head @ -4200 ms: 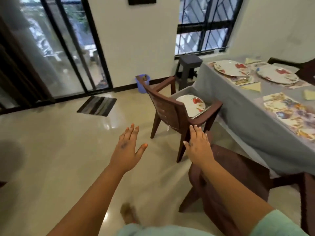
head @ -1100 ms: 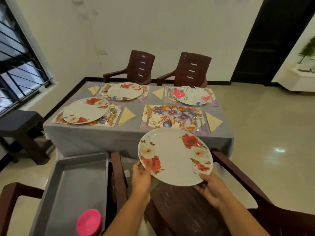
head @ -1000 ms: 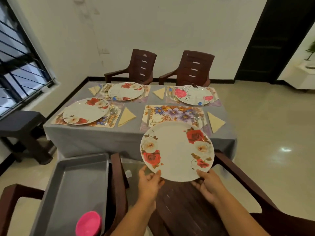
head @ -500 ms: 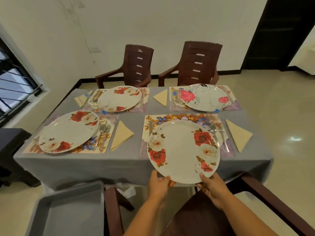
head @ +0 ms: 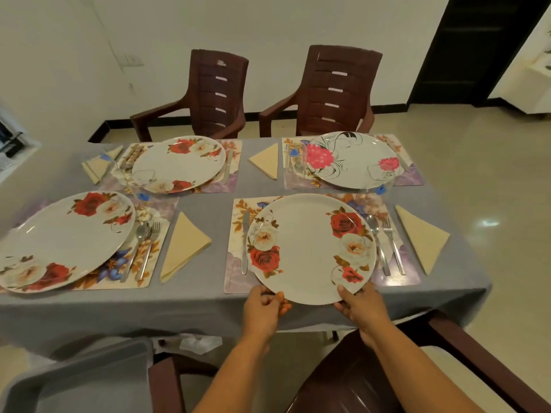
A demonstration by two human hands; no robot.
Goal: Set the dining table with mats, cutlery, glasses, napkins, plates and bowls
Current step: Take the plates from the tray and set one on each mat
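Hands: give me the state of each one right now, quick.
Left hand: grips the near rim of the rose-patterned plate.
Right hand: grips the same plate's near rim, thumb on top.

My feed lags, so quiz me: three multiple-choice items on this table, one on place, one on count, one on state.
1. Where is the held plate?
A. over the near right mat
B. on a far chair
C. in the grey tray

2. How many plates are in view?
A. two
B. four
C. six

3. How is the held plate gripped?
A. left hand only
B. both hands at its near rim
C. no hand touches it

Answers: 1 A, it covers the near right mat, between the knife and the fork. 2 B, one per mat. 3 B, the left hand and right hand pinch the near rim.
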